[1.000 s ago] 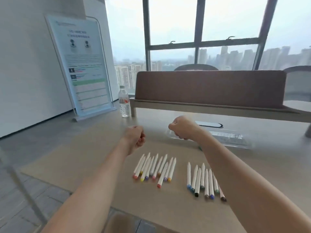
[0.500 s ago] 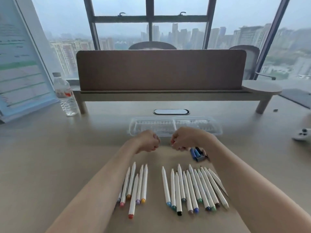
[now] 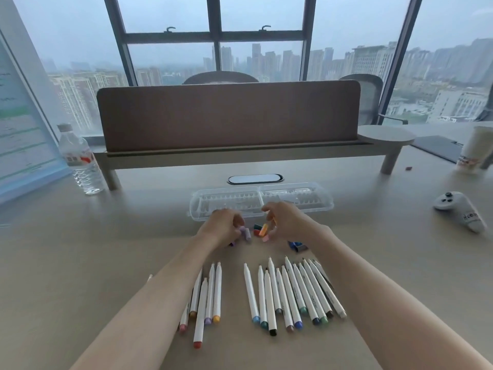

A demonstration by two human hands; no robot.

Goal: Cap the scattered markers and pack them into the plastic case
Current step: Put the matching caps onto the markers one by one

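Note:
Two rows of uncapped white markers lie on the table near me: a small left group (image 3: 210, 297) partly under my left forearm, and a larger right group (image 3: 290, 295). The clear plastic case (image 3: 320, 198) lies open beyond my hands. Loose caps sit between the hands, with blue caps (image 3: 296, 245) beside my right wrist. My left hand (image 3: 221, 228) has its fingers curled on a purple cap (image 3: 245, 232). My right hand (image 3: 288, 222) pinches an orange cap (image 3: 264, 228). Both hands are blurred.
A water bottle (image 3: 80, 161) stands at the left by a sign board (image 3: 18, 129). A brown desk divider (image 3: 229, 116) runs across behind the case. A grey controller (image 3: 461, 210) and a paper cup (image 3: 477, 150) are at the right.
The view swung from the left to face the desk squarely. My two fists came down in front of the case and loosened, and coloured caps now show between them.

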